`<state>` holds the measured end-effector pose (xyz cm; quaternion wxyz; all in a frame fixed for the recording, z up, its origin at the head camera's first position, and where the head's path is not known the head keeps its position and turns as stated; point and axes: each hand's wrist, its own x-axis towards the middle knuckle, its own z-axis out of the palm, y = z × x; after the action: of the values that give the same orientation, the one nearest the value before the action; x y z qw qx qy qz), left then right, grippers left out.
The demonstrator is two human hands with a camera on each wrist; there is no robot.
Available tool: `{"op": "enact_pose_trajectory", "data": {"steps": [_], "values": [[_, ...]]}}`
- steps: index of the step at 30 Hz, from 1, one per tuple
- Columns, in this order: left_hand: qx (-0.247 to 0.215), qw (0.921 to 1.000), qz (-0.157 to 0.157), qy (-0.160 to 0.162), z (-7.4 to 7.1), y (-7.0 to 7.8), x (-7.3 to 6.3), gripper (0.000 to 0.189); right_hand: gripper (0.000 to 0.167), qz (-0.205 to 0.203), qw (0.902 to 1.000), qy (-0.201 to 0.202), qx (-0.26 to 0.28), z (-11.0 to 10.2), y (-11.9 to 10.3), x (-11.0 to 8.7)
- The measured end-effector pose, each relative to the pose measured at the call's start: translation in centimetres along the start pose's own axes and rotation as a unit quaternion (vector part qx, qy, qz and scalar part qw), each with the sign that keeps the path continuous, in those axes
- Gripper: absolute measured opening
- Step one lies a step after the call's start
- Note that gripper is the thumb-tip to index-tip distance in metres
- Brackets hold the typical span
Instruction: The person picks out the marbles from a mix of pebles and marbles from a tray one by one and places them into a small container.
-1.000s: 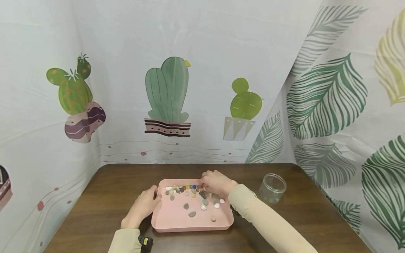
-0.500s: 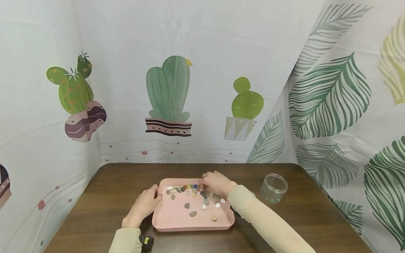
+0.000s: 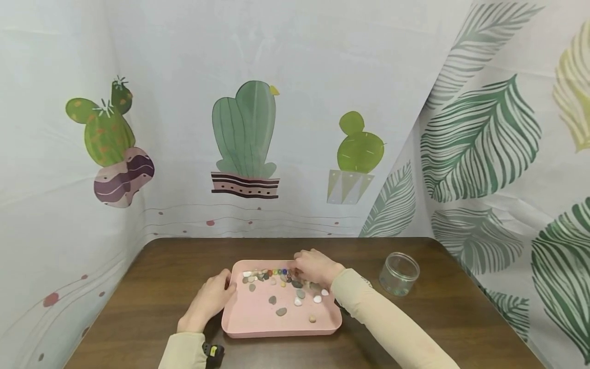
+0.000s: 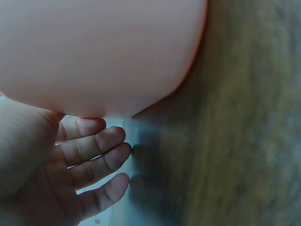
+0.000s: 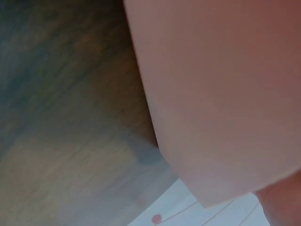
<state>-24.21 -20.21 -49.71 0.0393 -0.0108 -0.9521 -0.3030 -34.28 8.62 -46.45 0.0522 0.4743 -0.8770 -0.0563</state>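
A pink tray (image 3: 258, 307) holds pebbles and glass marbles. Along its back wall runs a short row of coloured marbles (image 3: 279, 272), with brown and grey pebbles (image 3: 249, 280) to their left. My left hand (image 3: 207, 301) holds the tray's left wall, thumb over the rim; in the left wrist view its other fingers (image 4: 117, 157) bend loosely outside the wall. My right hand (image 3: 317, 267) reaches over the back right corner, fingers down at the right end of the marble row. Its fingertips are hidden, so whatever they touch cannot be made out.
A clear round jar (image 3: 399, 274) with a few small things at its bottom stands right of the tray on the brown wooden table (image 3: 152, 287). A printed cloth (image 3: 299, 215) hangs behind the table. Grey and white pebbles (image 3: 281, 311) lie scattered across the tray.
The right fingers have shifted slightly at the end of the marble row, and a dark reddish marble there shows a little nearer the front. The left hand and tray stay put.
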Motion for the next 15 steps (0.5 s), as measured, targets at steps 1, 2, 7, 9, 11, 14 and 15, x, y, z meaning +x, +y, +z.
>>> {"op": "enact_pose_trajectory", "data": {"steps": [1,2,7,9,11,14,15], "values": [[0.000,1.0000,-0.001,-0.001,0.0,0.0,0.0,0.009,0.010,0.003,1.0000,0.000,0.003,0.0,0.0,0.0],[0.000,1.0000,-0.002,-0.002,0.0,0.0,0.0,0.009,0.010,0.005,1.0000,-0.001,0.007,0.0,0.0,0.0],[0.002,1.0000,-0.001,-0.001,0.0,-0.1,-0.2,0.009,0.009,0.012,0.9993,0.002,0.036,-0.1,0.0,-0.4],[0.003,1.0000,-0.001,0.000,0.0,-0.2,-0.2,0.009,0.010,0.012,0.9987,0.003,0.049,-0.3,0.1,-0.6],[0.004,1.0000,0.000,0.001,0.0,-0.1,-0.2,0.009,0.013,0.016,0.9979,0.003,0.063,-0.7,0.3,-0.8],[0.002,1.0000,0.003,0.003,0.0,-0.1,-0.1,0.009,0.015,0.021,0.9965,0.008,0.080,-1.1,0.7,-1.1],[0.002,1.0000,0.005,0.003,0.1,-0.1,-0.1,0.009,0.013,0.023,0.9965,0.010,0.080,-1.2,0.8,-1.2]]}}
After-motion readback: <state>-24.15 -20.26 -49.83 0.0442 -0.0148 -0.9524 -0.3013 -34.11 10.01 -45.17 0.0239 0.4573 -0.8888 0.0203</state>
